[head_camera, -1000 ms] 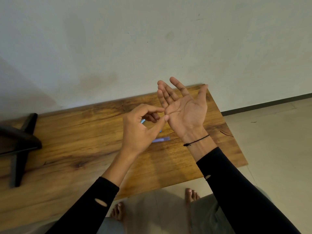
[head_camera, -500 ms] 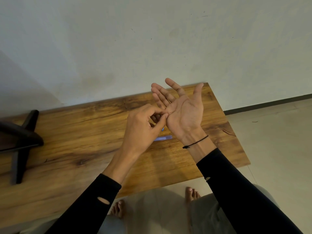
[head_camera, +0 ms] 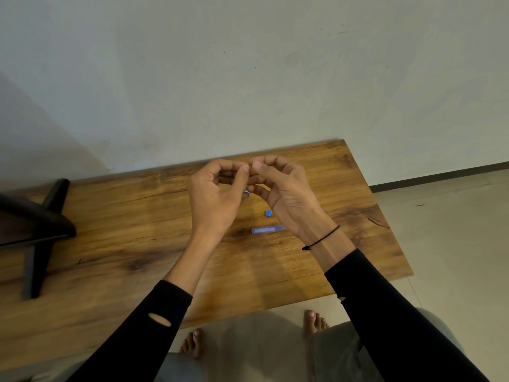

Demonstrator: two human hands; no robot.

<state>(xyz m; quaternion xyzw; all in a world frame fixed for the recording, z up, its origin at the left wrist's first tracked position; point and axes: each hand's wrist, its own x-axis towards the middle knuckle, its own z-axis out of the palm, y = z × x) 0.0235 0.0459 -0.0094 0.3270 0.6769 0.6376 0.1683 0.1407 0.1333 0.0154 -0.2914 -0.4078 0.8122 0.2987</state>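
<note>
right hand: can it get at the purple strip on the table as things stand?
Probably yes, once freed. The purple strip lies uncovered on the table, close by the right hand. But that hand and the left hand are both pinching a thin strand, so it must let go first.

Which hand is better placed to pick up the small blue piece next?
Right, probably: the right hand is just beside the blue piece; the left hand is farther. Both pinch a thin strand.
</note>
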